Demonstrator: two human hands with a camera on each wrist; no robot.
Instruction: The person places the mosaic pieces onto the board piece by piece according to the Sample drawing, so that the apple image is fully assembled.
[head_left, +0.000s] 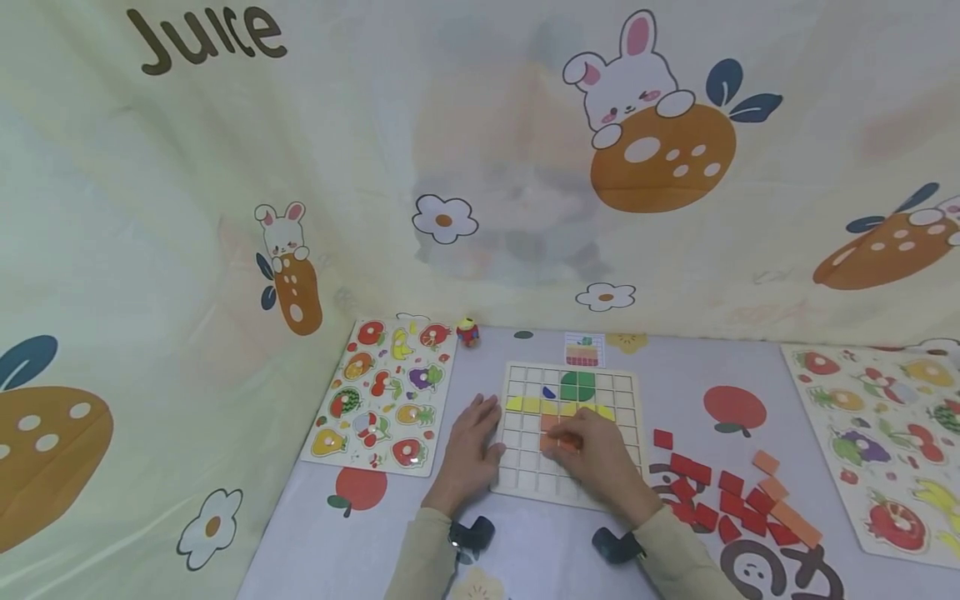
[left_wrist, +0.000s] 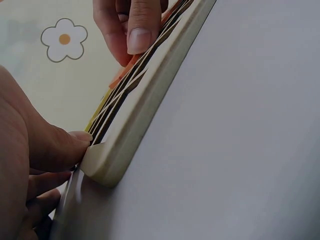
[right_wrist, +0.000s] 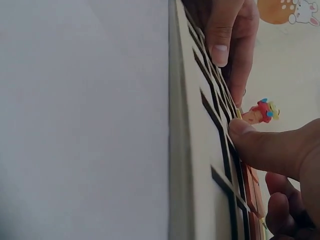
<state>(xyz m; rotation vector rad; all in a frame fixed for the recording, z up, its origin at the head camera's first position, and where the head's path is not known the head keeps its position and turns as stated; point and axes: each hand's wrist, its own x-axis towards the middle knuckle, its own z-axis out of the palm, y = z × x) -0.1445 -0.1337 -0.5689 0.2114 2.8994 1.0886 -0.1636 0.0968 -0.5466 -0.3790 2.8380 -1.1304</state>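
Cartoon rabbits, carrots and flowers cover the pale cloth (head_left: pixel 480 167) that fills the upper part of the head view, and a light table (head_left: pixel 525 558) runs along the bottom. At lower centre lies a wooden grid board (head_left: pixel 517 479) with a green piece (head_left: pixel 577 385) near its top and a yellow row (head_left: pixel 525 405) below it.

Both forearms come in from the bottom edge, sleeves drawn to the wrists. The left hand (head_left: pixel 472 446) lies palm down on the board's left edge, fingers nearly straight and slightly spread; in the left wrist view its thumb (left_wrist: pixel 75 142) presses against the board's corner. The right hand (head_left: pixel 600 458) rests over the middle of the board, fingers bent downward onto an orange piece (head_left: pixel 551 423); whether it pinches the piece or only presses it cannot be told.

Loose red pieces (head_left: pixel 705 492) and orange pieces (head_left: pixel 783 508) lie at lower right. Fruit puzzle boards sit at centre left (head_left: pixel 382 396) and the far right (head_left: pixel 885 450). A small toy figure (head_left: pixel 468 332) stands behind the grid board.
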